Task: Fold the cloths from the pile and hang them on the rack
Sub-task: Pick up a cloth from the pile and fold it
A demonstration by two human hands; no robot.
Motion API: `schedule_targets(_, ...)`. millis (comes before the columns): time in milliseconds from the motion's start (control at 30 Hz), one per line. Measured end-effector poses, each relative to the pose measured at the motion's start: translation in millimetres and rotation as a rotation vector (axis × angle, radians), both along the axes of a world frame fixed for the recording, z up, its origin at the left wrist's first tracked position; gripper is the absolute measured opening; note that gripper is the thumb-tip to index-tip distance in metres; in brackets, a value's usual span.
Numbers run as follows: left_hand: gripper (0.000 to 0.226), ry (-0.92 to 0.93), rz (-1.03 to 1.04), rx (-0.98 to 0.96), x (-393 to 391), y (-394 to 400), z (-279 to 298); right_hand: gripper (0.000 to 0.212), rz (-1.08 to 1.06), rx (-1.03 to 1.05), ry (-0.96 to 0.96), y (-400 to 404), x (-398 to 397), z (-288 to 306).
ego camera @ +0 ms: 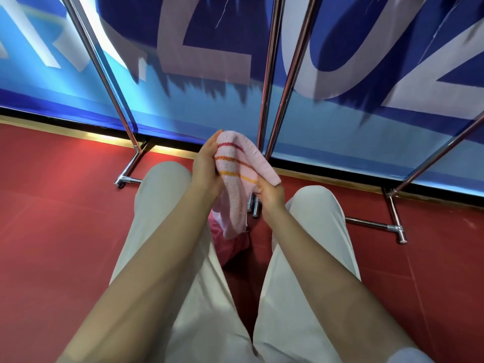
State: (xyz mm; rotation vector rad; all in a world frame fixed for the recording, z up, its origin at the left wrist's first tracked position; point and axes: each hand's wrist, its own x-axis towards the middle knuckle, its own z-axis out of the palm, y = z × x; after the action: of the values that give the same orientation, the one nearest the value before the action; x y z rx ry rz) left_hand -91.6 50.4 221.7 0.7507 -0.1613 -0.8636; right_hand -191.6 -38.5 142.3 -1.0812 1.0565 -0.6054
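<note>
Up front, held a pale pink cloth (239,176) with red, orange and yellow stripes in both hands, above the gap between the knees. Draped in a loose fold, with 1 end arched over the top and the other hanging down toward the floor. Gripped along its left edge by the left hand (207,163), fingers curled around the fabric near the striped band. Pinched at its lower right corner by the right hand (271,196), fingers closed on the edge. Just below, lay a darker pink pile of cloths (230,244) on the red floor (52,218), partly hidden by the hanging end and the light trousers (162,205). Beyond, stood the chrome rack (272,74), its tubes slanting up and its wheeled feet resting on the floor, close before a blue banner (340,127) with large pale letters.
</note>
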Motion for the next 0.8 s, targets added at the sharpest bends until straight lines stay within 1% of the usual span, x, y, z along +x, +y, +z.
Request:
schedule_targets(67,0.011,-0.023,0.103,0.125,7,1,-11,0.010,-0.063,-0.022,-0.012,-5,-9,3)
schedule_targets(100,0.011,-0.046,0.156,0.225,10,3,-18,0.009,-0.108,-0.025,-0.039,-9,-14,3)
schedule_targets(167,0.022,-0.055,0.211,0.391,12,4,-34,0.016,-0.159,-0.016,-0.061,-15,-22,10)
schedule_targets(233,0.030,-0.038,0.191,0.486,8,1,-46,0.018,-0.170,0.039,-0.099,-22,-31,14)
schedule_targets(300,0.033,-0.089,0.130,0.602,4,1,-55,0.018,-0.153,0.049,-0.159,-24,-41,21)
schedule_targets(333,0.031,-0.131,0.092,0.653,4,3,-60,0.017,-0.129,-0.013,-0.128,-24,-47,24)
schedule_targets(400,0.028,-0.260,0.011,0.753,3,8,-73,0.015,-0.044,-0.231,0.013,-20,-57,27)
schedule_targets(500,0.028,-0.620,-0.172,0.937,-6,19,-90,0.011,0.134,-0.611,0.248,-11,-68,26)
schedule_targets(533,0.028,-0.701,-0.228,0.964,-11,21,-93,0.013,0.205,-0.730,0.322,-7,-70,25)
schedule_targets(567,0.027,-0.734,-0.276,0.957,-18,24,-94,0.016,0.280,-0.832,0.378,-4,-72,23)
schedule_targets(633,0.020,-0.770,-0.325,0.905,-27,27,-95,0.019,0.393,-0.956,0.421,3,-73,19)
schedule_targets(700,0.020,-0.785,-0.305,0.840,-32,27,-91,0.016,0.446,-0.989,0.392,10,-71,18)
schedule_targets(800,0.023,-0.696,-0.268,0.705,-36,25,-80,0.010,0.473,-0.965,0.325,16,-67,16)
